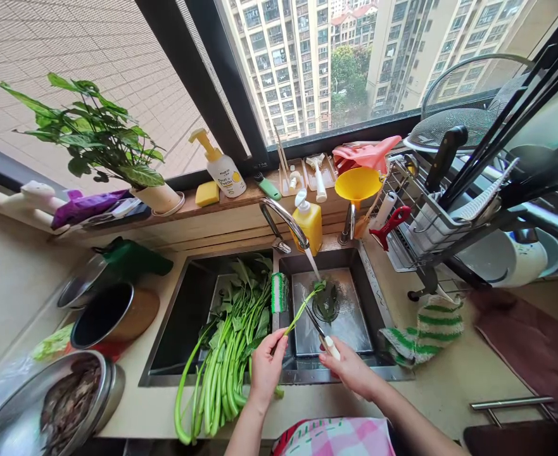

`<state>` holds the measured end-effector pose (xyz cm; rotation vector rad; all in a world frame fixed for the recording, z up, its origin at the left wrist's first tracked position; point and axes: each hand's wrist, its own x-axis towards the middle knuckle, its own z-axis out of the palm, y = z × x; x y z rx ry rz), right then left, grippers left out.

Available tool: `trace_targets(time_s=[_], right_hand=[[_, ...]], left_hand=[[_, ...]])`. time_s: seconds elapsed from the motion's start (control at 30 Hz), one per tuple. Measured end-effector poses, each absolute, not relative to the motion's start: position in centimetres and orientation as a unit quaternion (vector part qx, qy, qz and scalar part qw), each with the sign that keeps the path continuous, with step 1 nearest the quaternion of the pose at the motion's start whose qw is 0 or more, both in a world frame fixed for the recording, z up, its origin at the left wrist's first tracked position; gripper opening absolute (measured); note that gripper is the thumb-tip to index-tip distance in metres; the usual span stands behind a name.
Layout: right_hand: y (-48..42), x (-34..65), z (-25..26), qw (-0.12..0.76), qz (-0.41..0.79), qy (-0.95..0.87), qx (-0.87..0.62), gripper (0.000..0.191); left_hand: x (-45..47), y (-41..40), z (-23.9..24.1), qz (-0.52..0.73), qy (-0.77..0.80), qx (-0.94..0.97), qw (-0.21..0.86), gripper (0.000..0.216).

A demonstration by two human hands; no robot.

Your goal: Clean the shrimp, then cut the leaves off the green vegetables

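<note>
My left hand (266, 364) is closed on the lower end of a single green vegetable stalk (302, 307), whose leafy tip sits under the stream of water from the faucet (285, 221). My right hand (349, 367) grips a knife (320, 330) by its pale handle. The dark blade points up towards the stalk over the right sink basin (349, 323). A bundle of long leafy greens (228, 345) lies in the left sink basin (183, 335), with stems hanging over the front edge.
A yellow soap bottle (310, 221) stands behind the faucet. A green-striped cloth (425, 326) lies right of the sink. A dish rack (450, 215) fills the right side. Pots and a metal bowl (64, 405) stand on the left counter. A potted plant (98, 136) sits on the sill.
</note>
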<state>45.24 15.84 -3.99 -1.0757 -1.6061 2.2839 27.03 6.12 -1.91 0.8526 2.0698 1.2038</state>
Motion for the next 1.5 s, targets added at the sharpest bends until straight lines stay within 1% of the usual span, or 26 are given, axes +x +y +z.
trace_targets(time_s=[0.13, 0.23, 0.37, 0.47, 0.6, 0.7, 0.8, 0.9, 1.03, 1.13, 1.3, 1.5], right_hand=[[15.6, 45.0, -3.7, 0.089, 0.741, -0.550, -0.374, 0.028], [15.3, 44.8, -3.9, 0.105, 0.721, -0.552, -0.405, 0.032], [15.1, 44.9, -4.7, 0.099, 0.735, -0.512, -0.432, 0.037], [15.0, 45.5, -5.8, 0.097, 0.752, -0.492, -0.428, 0.038], [15.0, 46.3, -7.3, 0.090, 0.751, -0.501, -0.420, 0.037], [15.1, 46.6, -8.0, 0.065, 0.745, -0.517, -0.417, 0.037], [15.1, 46.6, -8.4, 0.041, 0.733, -0.537, -0.415, 0.038], [15.1, 46.4, -8.7, 0.031, 0.721, -0.552, -0.418, 0.038], [15.0, 46.3, -9.0, 0.028, 0.707, -0.568, -0.420, 0.039], [15.0, 46.4, -9.1, 0.032, 0.710, -0.563, -0.423, 0.040], [15.1, 46.5, -8.5, 0.045, 0.713, -0.547, -0.436, 0.040], [15.3, 46.2, -7.5, 0.043, 0.713, -0.547, -0.437, 0.038]], left_hand=[[27.7, 6.5, -1.8, 0.449, 0.771, 0.314, 0.324, 0.037], [28.4, 6.9, -1.6, 0.463, 0.764, 0.282, 0.351, 0.039], [28.1, 7.3, -1.2, 0.505, 0.748, 0.222, 0.370, 0.043], [25.5, 7.0, -0.7, 0.530, 0.740, 0.162, 0.380, 0.044], [19.7, 5.1, 1.0, 0.547, 0.747, 0.088, 0.367, 0.040], [15.8, 3.1, 2.7, 0.511, 0.776, 0.050, 0.366, 0.040], [13.2, 1.5, 3.4, 0.433, 0.828, 0.059, 0.351, 0.040], [11.3, 1.0, 2.4, 0.355, 0.877, 0.066, 0.317, 0.035], [9.8, 1.3, -0.1, 0.294, 0.908, 0.078, 0.289, 0.018], [9.5, 1.6, -1.3, 0.252, 0.918, 0.102, 0.288, 0.018], [9.3, 1.3, -1.3, 0.218, 0.924, 0.120, 0.291, 0.023], [8.6, 0.1, 0.3, 0.225, 0.921, 0.113, 0.296, 0.020]])
